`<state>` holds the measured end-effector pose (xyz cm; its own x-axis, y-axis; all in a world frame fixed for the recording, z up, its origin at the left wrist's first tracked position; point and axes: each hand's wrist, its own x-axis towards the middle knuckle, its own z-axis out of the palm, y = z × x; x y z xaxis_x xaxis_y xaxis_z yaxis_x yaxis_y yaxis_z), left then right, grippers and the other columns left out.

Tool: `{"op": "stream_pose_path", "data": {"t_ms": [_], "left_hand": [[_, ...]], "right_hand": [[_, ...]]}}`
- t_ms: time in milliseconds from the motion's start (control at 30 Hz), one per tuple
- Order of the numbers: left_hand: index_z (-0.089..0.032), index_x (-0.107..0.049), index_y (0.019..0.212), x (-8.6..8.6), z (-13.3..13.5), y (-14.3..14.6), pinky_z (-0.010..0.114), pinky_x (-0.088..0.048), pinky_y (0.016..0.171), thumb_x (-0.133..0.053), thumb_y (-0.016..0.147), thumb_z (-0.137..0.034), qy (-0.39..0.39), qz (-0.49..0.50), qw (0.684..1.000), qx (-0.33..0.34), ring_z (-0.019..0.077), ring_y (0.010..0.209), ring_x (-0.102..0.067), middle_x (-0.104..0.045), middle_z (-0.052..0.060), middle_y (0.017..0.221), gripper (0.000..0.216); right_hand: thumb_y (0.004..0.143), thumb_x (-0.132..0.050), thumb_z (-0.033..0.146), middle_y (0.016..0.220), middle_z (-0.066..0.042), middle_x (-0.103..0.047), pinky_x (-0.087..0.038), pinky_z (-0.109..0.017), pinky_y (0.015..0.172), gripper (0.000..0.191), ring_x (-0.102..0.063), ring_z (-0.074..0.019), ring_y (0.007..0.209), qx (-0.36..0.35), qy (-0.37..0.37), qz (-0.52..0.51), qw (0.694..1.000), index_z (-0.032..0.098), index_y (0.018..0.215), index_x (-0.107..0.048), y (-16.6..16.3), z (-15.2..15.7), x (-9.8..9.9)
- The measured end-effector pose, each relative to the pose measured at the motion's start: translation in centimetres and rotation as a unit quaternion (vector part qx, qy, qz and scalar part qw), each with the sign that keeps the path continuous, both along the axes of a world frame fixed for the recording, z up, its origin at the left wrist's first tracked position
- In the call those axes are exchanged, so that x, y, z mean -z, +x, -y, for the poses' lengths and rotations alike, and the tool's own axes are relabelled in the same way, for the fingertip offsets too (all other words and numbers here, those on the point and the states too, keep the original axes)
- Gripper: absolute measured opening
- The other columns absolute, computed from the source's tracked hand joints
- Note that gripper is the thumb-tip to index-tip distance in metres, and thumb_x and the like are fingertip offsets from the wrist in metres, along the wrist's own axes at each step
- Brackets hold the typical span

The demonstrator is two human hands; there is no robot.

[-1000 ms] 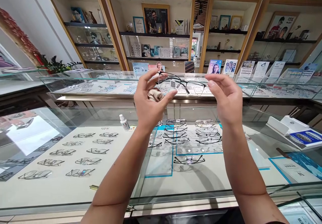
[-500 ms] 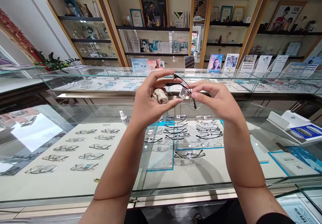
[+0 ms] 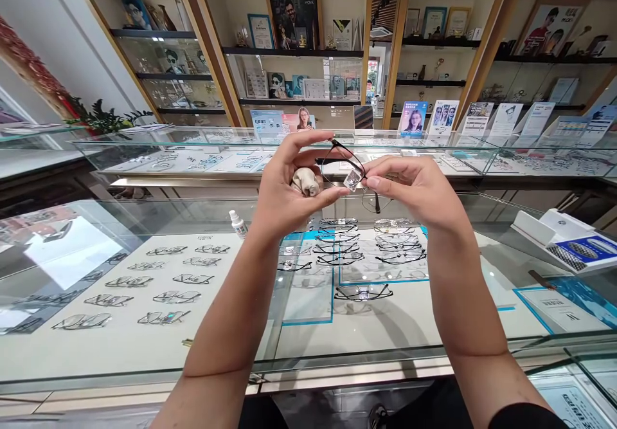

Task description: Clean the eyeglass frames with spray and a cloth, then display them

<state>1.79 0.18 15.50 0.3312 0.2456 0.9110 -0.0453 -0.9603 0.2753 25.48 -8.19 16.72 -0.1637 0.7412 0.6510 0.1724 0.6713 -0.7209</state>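
Observation:
A pair of thin dark-rimmed eyeglasses [image 3: 343, 170] is held up over the counter, turned on its side. My left hand [image 3: 284, 191] spans one lens rim, its index finger at the top edge and its thumb near the bottom. A crumpled beige cloth [image 3: 305, 182] is tucked in that same palm under the curled fingers. With thumb and fingertips, my right hand [image 3: 414, 191] pinches the frame near its middle. On the nearer lens sits a small clear label [image 3: 353, 179]. The second lens hangs below my right fingertips, partly hidden.
Beneath my hands lies a glass display case [image 3: 299, 345] with rows of eyeglasses [image 3: 364, 292]. A white spray bottle [image 3: 238, 224] stands behind my left forearm. At right is a white-and-blue box [image 3: 578, 249]. Another glass counter [image 3: 222, 181] and wooden shelves [image 3: 294, 53] stand beyond.
The eyeglasses have tilted and shifted very slightly within my hands. Both hands keep nearly the same place and hold.

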Motion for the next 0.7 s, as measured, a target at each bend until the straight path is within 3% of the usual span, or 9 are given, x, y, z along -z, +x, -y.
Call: {"op": "stream_pose_path", "data": {"t_ms": [200, 267, 367, 433, 500, 700], "left_hand": [[-0.040, -0.058, 0.154, -0.1, 0.5, 0.5, 0.031, -0.066, 0.075, -0.089, 0.083, -0.075, -0.019, 0.039, 0.995, -0.094, 0.0313, 0.127, -0.077, -0.072, 0.011, 0.149, 0.085], [-0.036, -0.068, 0.142, -0.2, 1.4, 0.7, 0.032, -0.064, 0.076, -0.088, 0.088, -0.070, -0.005, 0.099, 0.984, -0.146, 0.0261, 0.116, -0.078, -0.077, 0.008, 0.137, 0.067], [-0.029, -0.079, 0.106, -0.2, 3.3, 1.1, 0.034, -0.062, 0.076, -0.084, 0.097, -0.059, 0.000, 0.124, 0.973, -0.195, 0.0193, 0.090, -0.075, -0.080, 0.003, 0.101, 0.032], [-0.027, -0.080, 0.090, -0.1, 4.5, 1.5, 0.034, -0.060, 0.075, -0.083, 0.099, -0.053, -0.019, 0.088, 0.979, -0.184, 0.0177, 0.079, -0.070, -0.078, 0.001, 0.085, 0.028], [-0.026, -0.083, 0.089, 0.0, 5.2, 2.0, 0.034, -0.059, 0.073, -0.083, 0.099, -0.051, -0.053, 0.058, 0.985, -0.153, 0.0179, 0.077, -0.070, -0.078, 0.001, 0.082, 0.027], [-0.025, -0.089, 0.095, 0.3, 4.6, 3.1, 0.039, -0.065, 0.088, -0.088, 0.092, -0.058, -0.164, 0.079, 0.979, -0.093, 0.0234, 0.094, -0.079, -0.087, 0.004, 0.096, 0.033]], "right_hand": [[0.085, -0.093, 0.058, 0.109, -0.006, -0.086, -0.064, -0.044, 0.096, 0.032, -0.078, -0.0234, 0.101, 0.054, 0.039, -0.046, 0.997, 0.026, 0.086, -0.086, -0.3, -0.9, 0.4], [0.085, -0.092, 0.058, 0.109, -0.006, -0.086, -0.064, -0.044, 0.094, 0.033, -0.078, -0.0234, 0.101, 0.072, 0.046, -0.057, 0.995, 0.026, 0.088, -0.086, -0.3, -1.2, 0.6], [0.089, -0.089, 0.057, 0.112, -0.007, -0.086, -0.064, -0.045, 0.097, 0.032, -0.079, -0.0245, 0.105, 0.106, 0.068, -0.056, 0.990, 0.026, 0.090, -0.085, -0.6, -1.2, 0.8], [0.093, -0.085, 0.054, 0.114, -0.008, -0.086, -0.063, -0.047, 0.104, 0.028, -0.079, -0.0261, 0.111, 0.142, 0.107, -0.045, 0.983, 0.026, 0.091, -0.084, -1.2, -0.9, 0.9], [0.098, -0.081, 0.049, 0.117, -0.008, -0.085, -0.061, -0.050, 0.110, 0.023, -0.078, -0.0280, 0.117, 0.184, 0.151, -0.024, 0.971, 0.027, 0.093, -0.084, -2.1, -0.6, 1.1], [0.106, -0.070, 0.037, 0.122, -0.009, -0.083, -0.059, -0.057, 0.115, 0.017, -0.075, -0.0318, 0.124, 0.277, 0.243, 0.019, 0.929, 0.030, 0.102, -0.084, -4.9, -0.4, 2.0]]}}
